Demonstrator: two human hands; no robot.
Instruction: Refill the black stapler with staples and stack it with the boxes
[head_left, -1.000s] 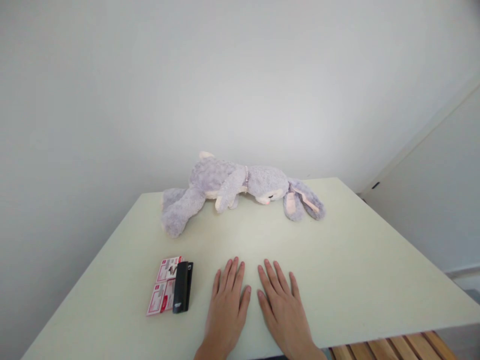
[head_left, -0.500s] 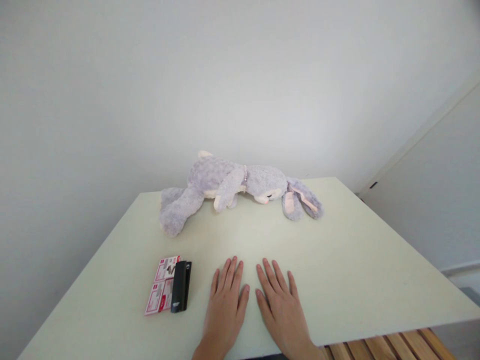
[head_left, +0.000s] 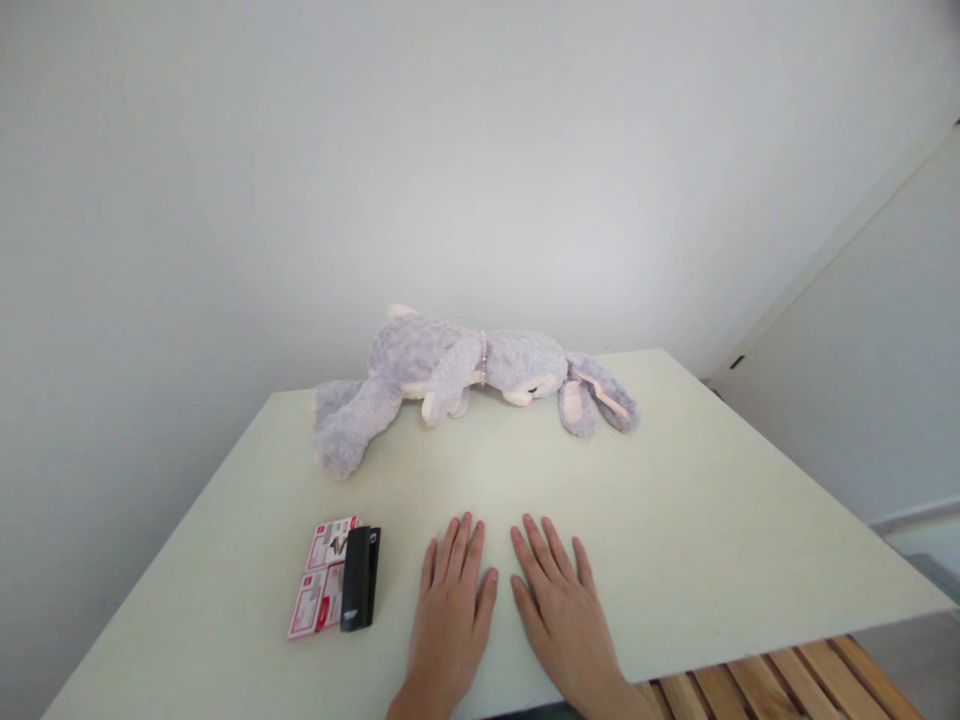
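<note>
My left hand (head_left: 450,610) lies flat, palm down, on the pale table (head_left: 712,520), fingers stretched out and holding nothing. Beside it, a short gap to the right, my right hand (head_left: 562,615) rests the same way. Left of my left hand is a black stapler (head_left: 360,578), apart from the fingers. It lies partly over small white-and-pink boxes (head_left: 309,600), which carry red labels and a picture of staples. Farther back, a grey plush rabbit (head_left: 427,360) lies on its side, its long ears (head_left: 596,395) pointing right.
A plain white wall (head_left: 480,180) rises behind the table. On the right stands a white door or panel (head_left: 862,350). Wooden slats (head_left: 757,690) show below the table's front edge at the lower right.
The view has turned slightly, shifting the rabbit and table a little to the left in the picture. Both hands stay flat in the same place.
</note>
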